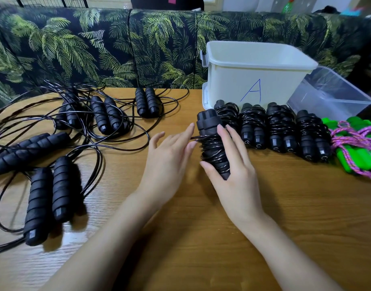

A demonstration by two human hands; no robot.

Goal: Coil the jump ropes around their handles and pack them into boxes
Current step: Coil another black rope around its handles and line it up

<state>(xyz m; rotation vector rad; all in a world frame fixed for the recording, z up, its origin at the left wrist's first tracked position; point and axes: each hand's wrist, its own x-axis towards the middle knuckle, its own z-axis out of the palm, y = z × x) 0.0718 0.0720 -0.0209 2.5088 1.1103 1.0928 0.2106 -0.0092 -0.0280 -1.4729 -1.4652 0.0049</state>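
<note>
A person's right hand [233, 175] grips a black jump rope [212, 143] at a wooden table [201, 238], thumb on the near side and fingers curled over the far side of its two handles. The handles are held together and tilted, their top end leaning away and to the left, with the thin black cord wound round their middle and lower parts. The left hand [170, 156] hovers just beside the bundle with fingers straight and spread, holding nothing — a short run of cord comes off the coil near its fingertips, though whether they touch it cannot be told. Just behind, four coiled black ropes [280, 129] lie side by side in a row in front of a white box [258, 66] marked with a blue letter A, which stands upright at the table's far edge. To the right of it sits a clear plastic box [331, 95], tilted, just beside the white one. At the right end of the row lies a green-handled rope [360, 148] wrapped in pink-and-purple cord. On the left half of the table several loose black ropes [40, 202] lie uncoiled — handles paired, cords tangled in wide loops. A sofa [96, 49] in a palm-leaf print runs behind the table.
</note>
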